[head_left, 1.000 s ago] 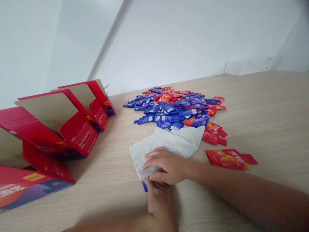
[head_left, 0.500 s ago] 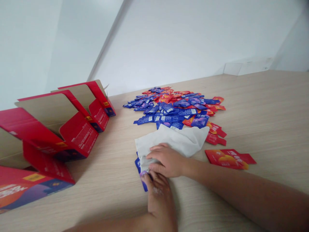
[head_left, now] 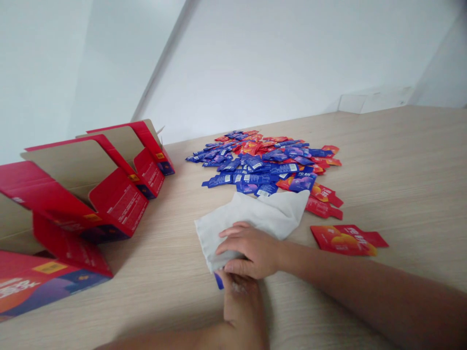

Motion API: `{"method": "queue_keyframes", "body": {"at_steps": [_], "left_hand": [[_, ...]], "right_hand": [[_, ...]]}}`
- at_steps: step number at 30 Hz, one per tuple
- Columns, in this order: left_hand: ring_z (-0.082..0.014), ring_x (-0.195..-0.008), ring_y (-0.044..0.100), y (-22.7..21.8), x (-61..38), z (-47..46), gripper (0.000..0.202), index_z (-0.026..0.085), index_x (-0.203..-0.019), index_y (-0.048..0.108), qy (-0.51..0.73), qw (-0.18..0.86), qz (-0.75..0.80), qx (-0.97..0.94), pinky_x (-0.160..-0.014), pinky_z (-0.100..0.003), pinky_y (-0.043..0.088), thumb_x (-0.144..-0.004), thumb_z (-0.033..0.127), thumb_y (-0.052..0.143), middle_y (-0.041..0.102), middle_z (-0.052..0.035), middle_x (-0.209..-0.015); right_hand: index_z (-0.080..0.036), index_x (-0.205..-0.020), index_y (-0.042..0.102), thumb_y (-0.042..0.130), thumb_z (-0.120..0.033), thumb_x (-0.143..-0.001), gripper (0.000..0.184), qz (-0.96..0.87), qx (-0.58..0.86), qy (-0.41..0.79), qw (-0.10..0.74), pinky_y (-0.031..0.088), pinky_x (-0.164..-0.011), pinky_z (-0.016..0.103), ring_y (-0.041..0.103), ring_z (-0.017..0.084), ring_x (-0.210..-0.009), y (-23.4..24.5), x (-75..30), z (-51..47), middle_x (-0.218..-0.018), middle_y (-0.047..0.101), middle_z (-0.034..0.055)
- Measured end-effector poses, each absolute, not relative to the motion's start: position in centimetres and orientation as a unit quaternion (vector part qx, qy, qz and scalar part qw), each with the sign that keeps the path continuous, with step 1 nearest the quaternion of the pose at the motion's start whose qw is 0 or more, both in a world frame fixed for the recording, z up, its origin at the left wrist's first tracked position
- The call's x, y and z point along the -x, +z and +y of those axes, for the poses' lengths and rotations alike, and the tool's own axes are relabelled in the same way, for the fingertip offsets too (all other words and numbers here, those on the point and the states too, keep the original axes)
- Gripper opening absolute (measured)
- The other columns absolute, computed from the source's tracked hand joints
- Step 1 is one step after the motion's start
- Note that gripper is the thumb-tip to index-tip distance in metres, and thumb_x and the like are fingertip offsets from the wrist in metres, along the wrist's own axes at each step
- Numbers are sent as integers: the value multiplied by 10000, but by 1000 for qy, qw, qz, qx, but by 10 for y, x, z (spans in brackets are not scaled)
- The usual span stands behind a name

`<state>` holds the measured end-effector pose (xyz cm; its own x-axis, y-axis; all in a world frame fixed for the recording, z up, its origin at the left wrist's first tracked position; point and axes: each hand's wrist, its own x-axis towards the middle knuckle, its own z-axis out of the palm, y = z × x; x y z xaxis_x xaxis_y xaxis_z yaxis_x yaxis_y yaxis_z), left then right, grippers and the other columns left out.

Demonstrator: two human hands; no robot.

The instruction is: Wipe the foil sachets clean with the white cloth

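Your right hand [head_left: 251, 250], loosely open, presses the white cloth [head_left: 251, 211] at lower centre; your left hand [head_left: 241, 286], grip hidden, touches the blue packet [head_left: 219, 280]. Since half a second ago, the cloth has slid frame-left over it.

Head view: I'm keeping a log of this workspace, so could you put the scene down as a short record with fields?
Right hand: lies on the cloth, fingers extended
Left hand: at the cloth's near edge, beside a blue packet; fingers partly hidden
Cloth: pale, creased, covering part of the blue packet
Pile: blue and red packets, beyond the cloth
Red packet: lies apart, right of the cloth
Boxes: several, red, open, in a row at left
Table: light wood grain
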<state>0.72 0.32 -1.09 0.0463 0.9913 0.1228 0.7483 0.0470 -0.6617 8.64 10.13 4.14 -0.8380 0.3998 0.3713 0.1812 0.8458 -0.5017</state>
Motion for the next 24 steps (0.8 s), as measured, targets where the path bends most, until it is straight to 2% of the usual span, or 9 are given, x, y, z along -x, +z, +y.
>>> {"method": "queue_keyframes", "body": {"at_steps": [5, 8, 12, 18, 24], "left_hand": [[-314, -989, 667, -11, -6, 2, 392, 8, -1121, 649, 237, 344, -646, 639, -1002, -500, 432, -804, 17, 418, 695, -242, -1072], [-318, -1008, 661, -8, -6, 2, 410, -18, -1186, 595, 221, 340, -629, 663, -1004, -496, 434, -819, 41, 422, 650, -281, -1144], [-356, -1044, 640, -9, -5, 2, 415, -42, -1196, 576, 222, 341, -650, 642, -1023, -549, 400, -815, 56, 446, 613, -319, -1175], [-293, -913, 693, -4, 2, -1, 383, -5, -1061, 677, 210, 377, -592, 681, -951, -453, 483, -804, 42, 395, 720, -231, -987], [-320, -1002, 661, -18, -7, 2, 390, 47, -1065, 687, 224, 325, -667, 632, -978, -526, 446, -777, 3, 429, 709, -217, -1052]], "right_hand": [[-194, -1163, 620, 493, -430, -913, 367, -924, 212, 212, 239, 267, -1042, 430, 497, 238, -1227, 38, -84, 104, -1159, 664, 91], [-198, -1160, 625, 494, -425, -914, 359, -916, 253, 207, 233, 258, -1044, 455, 494, 248, -1228, 38, -83, 106, -1172, 659, 103], [-196, -1159, 627, 501, -427, -907, 364, -917, 255, 203, 229, 264, -1045, 455, 504, 248, -1214, 38, -83, 107, -1168, 658, 102], [-190, -1172, 614, 481, -451, -911, 393, -927, 189, 219, 237, 297, -1036, 422, 496, 246, -1231, 38, -86, 106, -1159, 666, 86], [-178, -1186, 608, 483, -469, -909, 422, -933, 142, 236, 233, 295, -1045, 406, 496, 244, -1242, 40, -87, 104, -1186, 654, 93]]}}
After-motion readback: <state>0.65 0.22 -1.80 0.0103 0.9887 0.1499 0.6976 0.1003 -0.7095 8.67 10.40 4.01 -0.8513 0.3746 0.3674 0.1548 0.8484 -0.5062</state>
